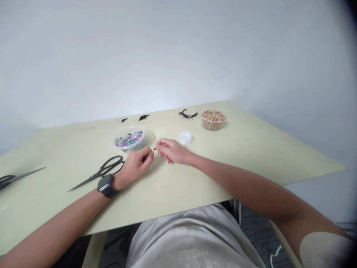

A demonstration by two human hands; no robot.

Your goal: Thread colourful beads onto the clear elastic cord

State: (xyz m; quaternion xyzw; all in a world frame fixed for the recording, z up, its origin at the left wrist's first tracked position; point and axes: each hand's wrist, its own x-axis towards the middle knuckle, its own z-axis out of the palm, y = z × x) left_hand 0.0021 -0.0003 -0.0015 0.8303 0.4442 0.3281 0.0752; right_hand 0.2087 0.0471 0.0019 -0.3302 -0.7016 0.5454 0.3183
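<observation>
My left hand (137,163), with a dark watch on its wrist, is closed in a pinch on a thin pale thread (169,171). The thread hangs from the fingertips and curves over the table below both hands. Close to those fingertips is my right hand (172,150), its fingers bent and pinched together; whatever they hold is too small to make out. Just beyond my left hand stands a clear tub of colourful beads (128,140). Black-handled scissors (102,173) lie beside my left wrist. A small clear dish (185,137) with whitish contents sits past my right hand.
A clear tub of tan beads or nuts (213,119) stands at the back right, with black-handled pliers (188,114) beside it. More scissors (19,176) lie at the far left. Dark triangular pieces (144,117) are near the wall. The pale table's (178,203) front edge is at my lap.
</observation>
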